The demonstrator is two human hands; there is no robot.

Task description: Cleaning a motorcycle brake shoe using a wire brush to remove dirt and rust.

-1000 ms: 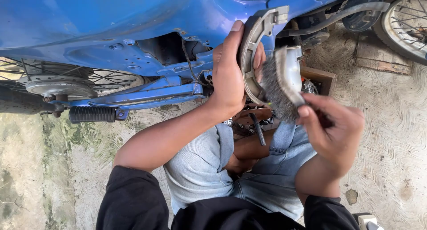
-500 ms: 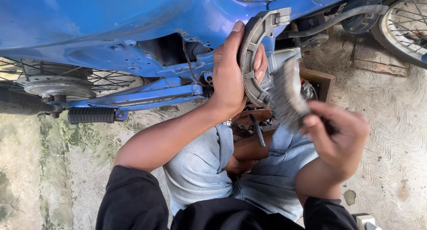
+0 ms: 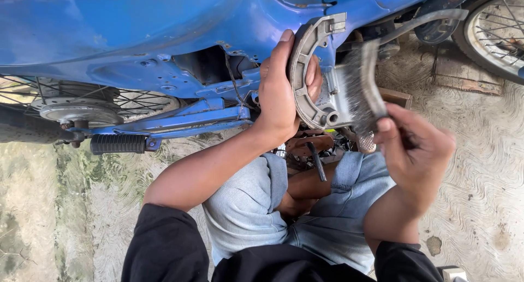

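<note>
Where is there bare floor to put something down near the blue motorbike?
Bare concrete floor lies to the right of the right hand, below the spoked wheel. More lies at lower left, under the footpeg. The middle is crowded: the left hand holds a brake shoe, the wire brush beside it, knees below.

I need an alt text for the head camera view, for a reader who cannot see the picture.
Seen from above, a person's left hand holds up a curved metal brake shoe while the right hand holds a wire brush against it. A blue motorcycle stands just behind, on rough concrete ground, with its black footpeg showing on the left.
</note>
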